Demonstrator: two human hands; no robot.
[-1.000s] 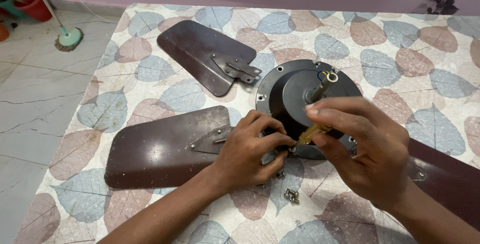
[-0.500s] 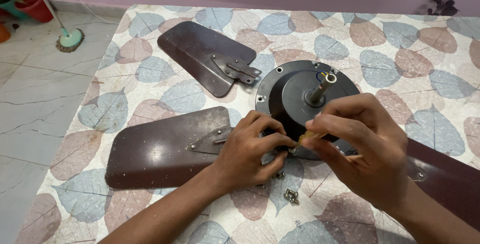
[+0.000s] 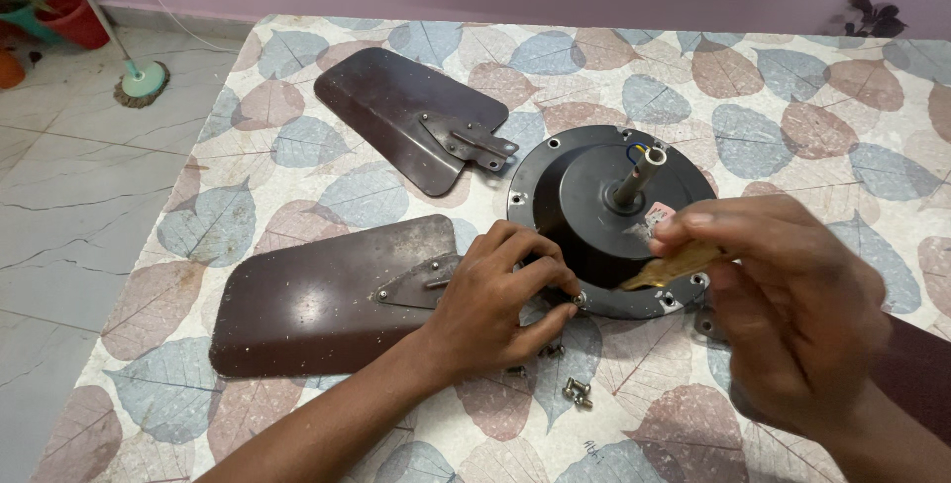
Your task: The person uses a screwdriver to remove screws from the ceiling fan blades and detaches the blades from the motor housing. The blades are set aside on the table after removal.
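Left hand [image 3: 500, 295]: fingers curled, pinching the fan motor [image 3: 604, 215] rim where the near blade [image 3: 332, 300] meets it.
Right hand [image 3: 783, 295]: closed on a yellowish tool handle [image 3: 679, 265], probably a screwdriver.
Motor: mid-tabletop [image 3: 792, 97].
Screws [image 3: 575, 391]: loose, toward the near edge.
Far blade [image 3: 411, 116]: detached, toward the far edge.

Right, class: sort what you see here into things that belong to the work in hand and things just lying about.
In the work:
left hand
right hand
yellow-handled tool
fan motor housing
near fan blade
loose screws

Lying about:
far fan blade
mop
red pot
leaf-patterned cover
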